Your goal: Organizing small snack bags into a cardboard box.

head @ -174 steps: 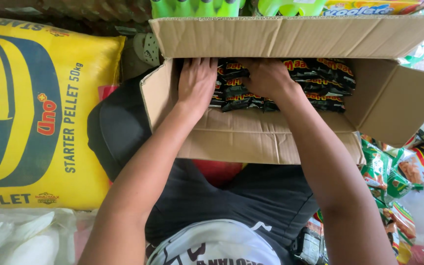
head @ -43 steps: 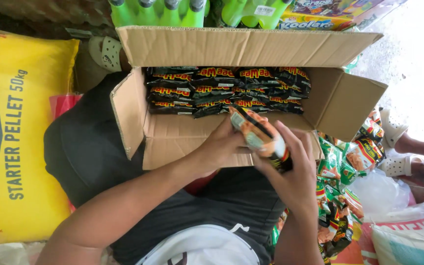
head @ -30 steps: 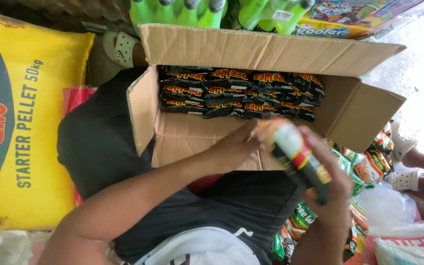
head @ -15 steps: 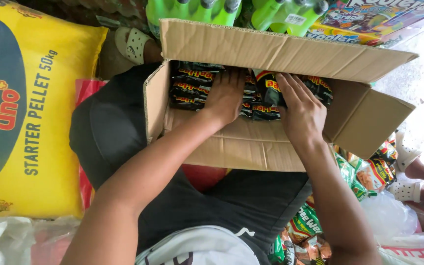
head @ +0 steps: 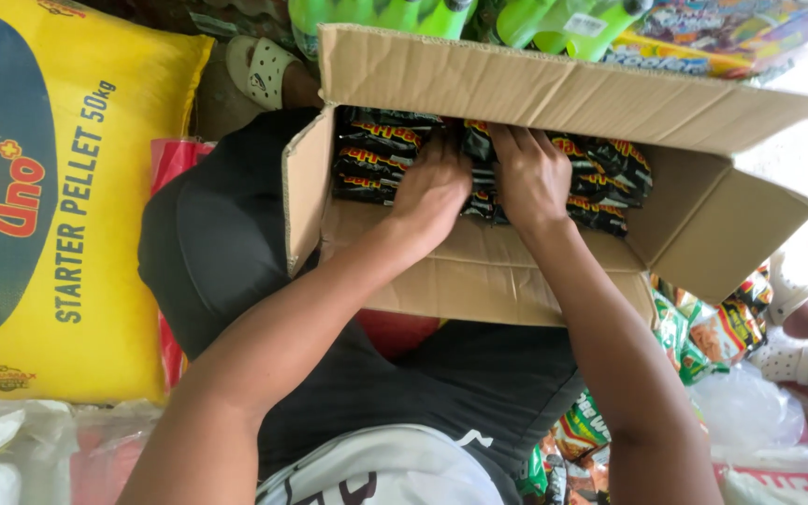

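Packets (head: 381, 168) are filling the cardboard box (head: 479, 271) — the one carried earlier is now inside. Left hand (head: 432, 187) and right hand (head: 533, 178) are pressing flat, fingers spread — gripping nothing.

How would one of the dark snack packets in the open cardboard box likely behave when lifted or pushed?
The dark glossy snack packets look like thin film, so probably floppy and light. Their sheen suggests they may slide against each other. Packed tightly in the open cardboard box under the left hand and right hand, they seem unlikely to roll or tip.
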